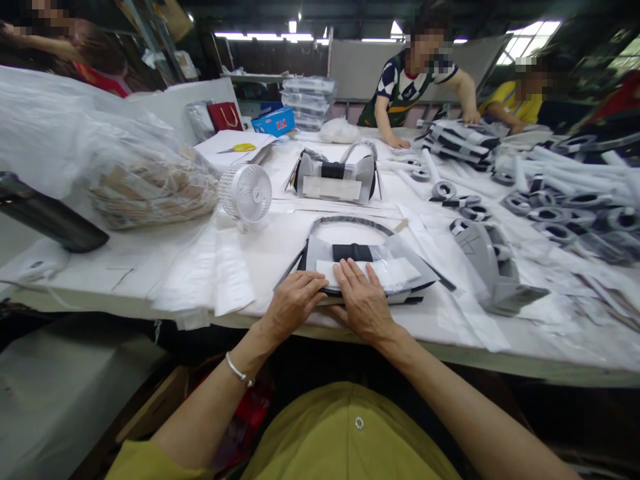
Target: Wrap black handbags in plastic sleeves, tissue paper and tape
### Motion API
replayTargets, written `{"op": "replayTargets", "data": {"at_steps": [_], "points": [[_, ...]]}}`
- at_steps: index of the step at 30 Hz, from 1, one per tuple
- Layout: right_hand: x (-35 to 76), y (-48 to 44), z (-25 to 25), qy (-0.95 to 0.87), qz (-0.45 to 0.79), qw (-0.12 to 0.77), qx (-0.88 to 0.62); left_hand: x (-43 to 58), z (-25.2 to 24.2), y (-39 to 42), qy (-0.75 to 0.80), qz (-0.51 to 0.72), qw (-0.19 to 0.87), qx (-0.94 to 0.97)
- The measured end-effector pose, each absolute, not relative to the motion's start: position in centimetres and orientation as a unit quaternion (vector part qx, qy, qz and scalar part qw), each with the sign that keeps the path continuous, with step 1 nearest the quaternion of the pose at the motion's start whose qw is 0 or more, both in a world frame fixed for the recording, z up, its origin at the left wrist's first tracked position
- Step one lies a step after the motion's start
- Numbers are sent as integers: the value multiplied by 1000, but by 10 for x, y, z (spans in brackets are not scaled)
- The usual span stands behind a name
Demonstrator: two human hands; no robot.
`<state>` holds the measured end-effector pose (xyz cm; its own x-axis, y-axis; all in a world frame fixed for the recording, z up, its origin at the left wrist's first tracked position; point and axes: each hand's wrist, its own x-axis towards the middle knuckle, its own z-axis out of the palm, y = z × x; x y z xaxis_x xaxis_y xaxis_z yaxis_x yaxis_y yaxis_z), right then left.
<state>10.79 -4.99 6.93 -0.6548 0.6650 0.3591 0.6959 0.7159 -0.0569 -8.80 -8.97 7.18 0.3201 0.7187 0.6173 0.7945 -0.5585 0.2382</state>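
Observation:
A handbag (pixel 395 248) lies at the table's front, wrapped in grey and clear film. It has a black band at its middle, a white strip (pixel 395 272) across its front and a wrapped handle arching behind. My left hand (pixel 295 300) is closed over its near left edge, fingers bent on top. My right hand (pixel 365 300) lies on the white strip, fingers stretched and slightly apart, its thumb by the bag's near edge. Behind it stands a second wrapped handbag (pixel 333 180), also with a black band and a pale strip.
Left are a white fan (pixel 246 193), a dark cylinder (pixel 55 213), a large plastic bag (pixel 145 180) and yellow scissors (pixel 243 147). A grey wrapped piece (pixel 493 267) stands right, before heaped wrapped handles (pixel 565 200). A co-worker (pixel 415 87) leans over the table's far side.

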Motion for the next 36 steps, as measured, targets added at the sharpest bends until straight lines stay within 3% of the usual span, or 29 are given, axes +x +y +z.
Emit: {"op": "replayTargets", "data": {"at_steps": [17,24,28,36], "points": [[110,-56,63,-897,-79,200,-386,-86,59,-93,-480,-364,48,-797],[106,-57,58,-898,-95,190,-384,-94,56,-103,-466,-189,105,-858],[107,-55,60,-902,-98,184,-378,-103,56,-93,-428,-176,130,-877],[108,-56,68,-908,-88,180,-367,-110,70,-84,-427,-195,51,-881]]}}
